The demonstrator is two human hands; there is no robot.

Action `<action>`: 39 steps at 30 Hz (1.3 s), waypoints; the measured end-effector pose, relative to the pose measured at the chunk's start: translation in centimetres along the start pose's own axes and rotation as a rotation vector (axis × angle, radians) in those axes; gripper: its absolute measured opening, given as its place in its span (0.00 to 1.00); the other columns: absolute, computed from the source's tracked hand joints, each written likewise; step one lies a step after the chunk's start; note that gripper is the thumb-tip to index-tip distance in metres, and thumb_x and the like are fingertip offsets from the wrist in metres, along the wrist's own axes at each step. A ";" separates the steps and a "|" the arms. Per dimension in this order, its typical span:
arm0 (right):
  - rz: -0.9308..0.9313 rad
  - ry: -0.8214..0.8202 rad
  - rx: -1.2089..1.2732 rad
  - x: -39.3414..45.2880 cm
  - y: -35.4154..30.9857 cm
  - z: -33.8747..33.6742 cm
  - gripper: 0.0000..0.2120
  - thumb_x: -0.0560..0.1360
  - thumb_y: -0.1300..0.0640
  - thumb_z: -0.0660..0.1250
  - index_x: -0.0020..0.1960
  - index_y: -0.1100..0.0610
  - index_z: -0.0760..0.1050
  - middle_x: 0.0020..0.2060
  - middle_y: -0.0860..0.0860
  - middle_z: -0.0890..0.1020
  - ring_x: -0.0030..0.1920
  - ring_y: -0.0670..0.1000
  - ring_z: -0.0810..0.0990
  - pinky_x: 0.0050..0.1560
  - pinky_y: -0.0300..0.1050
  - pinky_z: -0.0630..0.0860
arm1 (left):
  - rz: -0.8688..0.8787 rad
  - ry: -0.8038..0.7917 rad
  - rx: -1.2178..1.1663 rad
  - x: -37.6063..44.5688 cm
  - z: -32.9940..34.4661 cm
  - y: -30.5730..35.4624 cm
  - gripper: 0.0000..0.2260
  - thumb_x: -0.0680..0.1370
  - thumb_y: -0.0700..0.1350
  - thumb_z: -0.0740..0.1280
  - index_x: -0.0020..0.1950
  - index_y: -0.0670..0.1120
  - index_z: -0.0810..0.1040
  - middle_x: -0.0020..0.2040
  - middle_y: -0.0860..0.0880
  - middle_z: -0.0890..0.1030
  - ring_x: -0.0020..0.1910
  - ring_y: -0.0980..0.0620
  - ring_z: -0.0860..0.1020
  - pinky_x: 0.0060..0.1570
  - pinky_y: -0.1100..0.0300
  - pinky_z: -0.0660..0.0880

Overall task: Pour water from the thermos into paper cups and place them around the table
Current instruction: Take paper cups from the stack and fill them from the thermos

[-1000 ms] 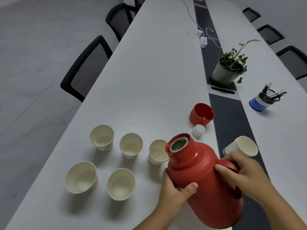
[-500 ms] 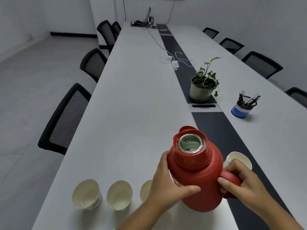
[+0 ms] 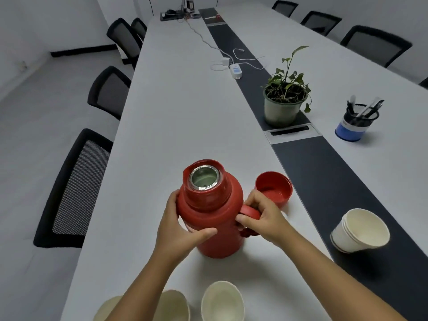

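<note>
A red thermos (image 3: 209,205) stands upright on the white table (image 3: 185,117), its steel mouth uncovered. My left hand (image 3: 179,224) grips its body from the left, thumb across the front. My right hand (image 3: 264,217) holds the red handle on its right side. The red lid (image 3: 274,188) lies mouth-up just behind my right hand. Three paper cups show at the bottom edge: one (image 3: 222,301) in full, one (image 3: 172,305) partly behind my left forearm, one (image 3: 106,309) mostly hidden. A stack of paper cups (image 3: 360,230) lies tilted at the right on the dark strip.
A potted plant (image 3: 283,105) stands on the dark centre strip (image 3: 324,172). A blue pen holder (image 3: 354,126) sits to its right. White chargers and cables (image 3: 235,69) lie farther back. Black mesh chairs (image 3: 74,188) line both long sides of the table.
The thermos has come from tilted to upright and now stands on the table beyond the cups. The view has swung, so the lid and cup stack show again. Both hands kept their hold.
</note>
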State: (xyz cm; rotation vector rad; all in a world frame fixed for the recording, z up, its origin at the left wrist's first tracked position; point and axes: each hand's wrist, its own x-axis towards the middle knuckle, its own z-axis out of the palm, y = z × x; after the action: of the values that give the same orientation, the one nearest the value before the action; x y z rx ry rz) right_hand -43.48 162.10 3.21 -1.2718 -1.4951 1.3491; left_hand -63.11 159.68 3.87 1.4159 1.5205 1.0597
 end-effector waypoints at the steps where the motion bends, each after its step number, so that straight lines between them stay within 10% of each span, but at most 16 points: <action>1: -0.002 -0.013 0.008 0.6 0.5 0.4 0.16 0.68 0.70 0.68 0.35 0.54 0.65 0.25 0.47 0.79 0.27 0.47 0.79 0.30 0.48 0.78 | -0.002 0.011 0.009 0.1 -0.3 -0.4 0.36 0.49 0.56 0.76 0.50 0.76 0.64 0.51 0.71 0.75 0.53 0.71 0.73 0.49 0.68 0.69; 6: 0.004 -0.070 0.003 2.3 1.8 1.5 0.17 0.68 0.67 0.69 0.33 0.49 0.66 0.28 0.47 0.79 0.30 0.47 0.81 0.35 0.48 0.79 | -0.012 0.062 0.049 0.5 -1.0 -1.9 0.37 0.48 0.56 0.75 0.51 0.75 0.63 0.52 0.74 0.73 0.53 0.72 0.72 0.47 0.68 0.68; 14: -0.093 -0.031 -0.237 0.8 1.2 1.2 0.10 0.69 0.59 0.70 0.43 0.48 0.71 0.38 0.42 0.76 0.42 0.48 0.76 0.46 0.39 0.72 | -0.090 0.166 0.176 -1.5 0.2 -1.4 0.43 0.57 0.49 0.79 0.68 0.51 0.63 0.66 0.50 0.70 0.65 0.51 0.69 0.65 0.53 0.67; 19: -0.134 0.220 -0.485 -5.4 2.4 -3.6 0.12 0.71 0.61 0.68 0.54 0.61 0.75 0.50 0.51 0.78 0.51 0.49 0.73 0.54 0.35 0.65 | 0.134 0.383 0.271 -6.8 5.0 0.5 0.26 0.67 0.37 0.74 0.63 0.38 0.70 0.64 0.45 0.67 0.64 0.54 0.65 0.66 0.57 0.66; 21: -0.147 0.457 -0.618 -8.6 3.2 -6.5 0.08 0.68 0.66 0.68 0.47 0.66 0.77 0.45 0.59 0.81 0.47 0.55 0.76 0.50 0.43 0.70 | 0.253 0.284 0.262 -8.5 7.9 1.4 0.20 0.67 0.43 0.69 0.56 0.36 0.74 0.58 0.45 0.70 0.58 0.55 0.67 0.61 0.74 0.63; 24: 0.023 0.641 -0.716 -12.0 4.1 -11.2 0.10 0.67 0.70 0.69 0.49 0.67 0.77 0.47 0.62 0.80 0.51 0.64 0.75 0.44 0.51 0.73 | 0.202 -0.015 0.186 -9.3 12.2 2.2 0.19 0.68 0.43 0.67 0.57 0.39 0.75 0.57 0.53 0.70 0.58 0.57 0.70 0.58 0.71 0.66; 30: 0.324 0.372 -0.945 -13.0 6.8 -17.2 0.19 0.74 0.60 0.64 0.64 0.58 0.69 0.69 0.56 0.65 0.69 0.57 0.62 0.64 0.52 0.66 | 0.046 -0.307 0.165 -6.9 21.7 3.6 0.24 0.74 0.46 0.66 0.69 0.49 0.64 0.65 0.56 0.68 0.64 0.58 0.67 0.61 0.70 0.63; 35: 0.157 0.340 -0.947 -12.6 7.4 -18.0 0.11 0.70 0.66 0.68 0.52 0.63 0.78 0.59 0.58 0.77 0.59 0.59 0.75 0.52 0.51 0.74 | 0.074 -0.468 0.047 -3.8 26.4 4.9 0.26 0.64 0.46 0.71 0.58 0.45 0.66 0.52 0.56 0.70 0.52 0.62 0.69 0.45 0.78 0.66; 39: 0.027 0.328 -0.936 -13.1 7.1 -18.2 0.09 0.62 0.69 0.74 0.41 0.61 0.81 0.46 0.55 0.84 0.42 0.57 0.82 0.38 0.46 0.78 | 0.016 -0.496 -0.059 -3.3 27.6 4.4 0.28 0.61 0.51 0.71 0.58 0.56 0.66 0.54 0.62 0.72 0.57 0.69 0.70 0.54 0.73 0.70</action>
State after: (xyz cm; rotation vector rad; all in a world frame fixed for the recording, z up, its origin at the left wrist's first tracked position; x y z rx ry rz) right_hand -21.75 153.56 0.52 -1.9491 -1.9246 0.3588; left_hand -35.46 158.18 -1.38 1.5121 1.1098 0.6849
